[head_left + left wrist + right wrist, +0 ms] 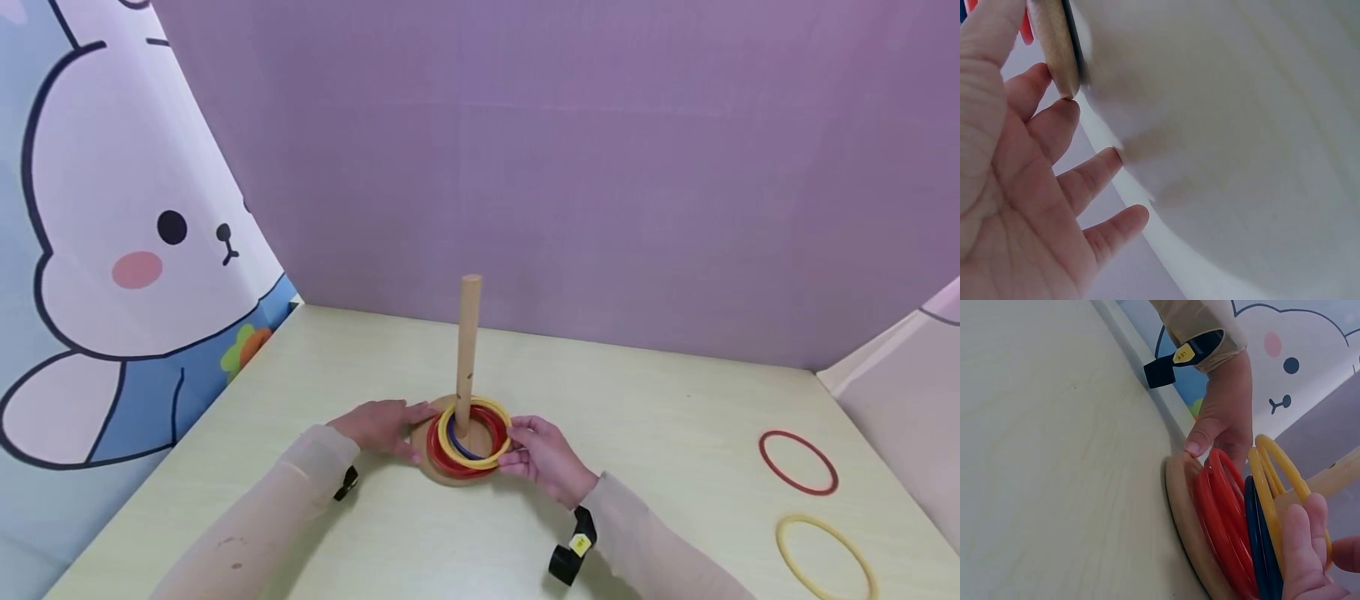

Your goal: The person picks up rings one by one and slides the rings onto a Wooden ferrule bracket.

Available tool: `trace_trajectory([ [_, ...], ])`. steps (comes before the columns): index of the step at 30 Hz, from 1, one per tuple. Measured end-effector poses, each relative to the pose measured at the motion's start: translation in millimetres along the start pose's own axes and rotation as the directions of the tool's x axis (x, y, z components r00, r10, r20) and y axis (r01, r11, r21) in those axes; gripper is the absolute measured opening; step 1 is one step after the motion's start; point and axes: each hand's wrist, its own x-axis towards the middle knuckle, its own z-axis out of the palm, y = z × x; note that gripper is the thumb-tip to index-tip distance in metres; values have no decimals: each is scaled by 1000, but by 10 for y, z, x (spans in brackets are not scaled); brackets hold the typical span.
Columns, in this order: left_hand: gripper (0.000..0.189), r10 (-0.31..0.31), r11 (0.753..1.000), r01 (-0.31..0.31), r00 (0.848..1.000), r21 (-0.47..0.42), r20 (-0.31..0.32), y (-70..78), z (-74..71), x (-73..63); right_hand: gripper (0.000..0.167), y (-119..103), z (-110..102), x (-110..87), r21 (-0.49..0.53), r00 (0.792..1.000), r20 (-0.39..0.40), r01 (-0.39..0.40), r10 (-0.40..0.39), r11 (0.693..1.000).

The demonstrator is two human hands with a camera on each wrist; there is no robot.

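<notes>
A wooden peg (pixel 468 342) stands upright on a round wooden base (pixel 1188 494). Around the peg lie red rings (pixel 1222 519), with blue rings (pixel 1262 550) over them and yellow rings (pixel 1294 474) on top. My left hand (pixel 381 427) rests against the base's left edge, fingers spread; in the left wrist view, fingertips of the left hand (pixel 1022 169) touch the rim. On the other side, my right hand (pixel 551 460) pinches a yellow ring between thumb and fingers. The right wrist view shows this yellow ring tilted away from the stack.
At the right of the table (pixel 660 467) lie a loose red ring (pixel 819 492) and a loose yellow ring (pixel 798 518). A purple partition (pixel 562 183) rises behind the table. To the left hangs a panel with a cartoon animal (pixel 105 208).
</notes>
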Motion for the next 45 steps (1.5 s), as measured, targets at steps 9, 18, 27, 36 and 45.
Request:
trace_trajectory([
  [9, 81, -2, 1000, 2, 1000, 29, 11, 6, -45, -20, 35, -14, -31, 11, -47, 1000, 13, -20, 21, 999],
  [18, 82, 5, 1000, -5, 1000, 21, 15, -3, -41, -10, 34, 19, -94, 27, -93, 1000, 2, -30, 30, 995],
  [27, 82, -2, 1000, 3, 1000, 0, 13, 19, -28, -1, 37, 29, -152, 18, -92, 999, 20, -41, 43, 995],
  [36, 80, 18, 1000, -18, 1000, -1, 7, 13, -13, 25, 40, -24, -441, -36, -201, 997, 64, -19, 33, 979],
  [45, 79, 17, 1000, -17, 1000, -2, 6, 15, -21, -12, 46, -119, -1097, -149, -358, 998, -23, 48, -60, 933],
])
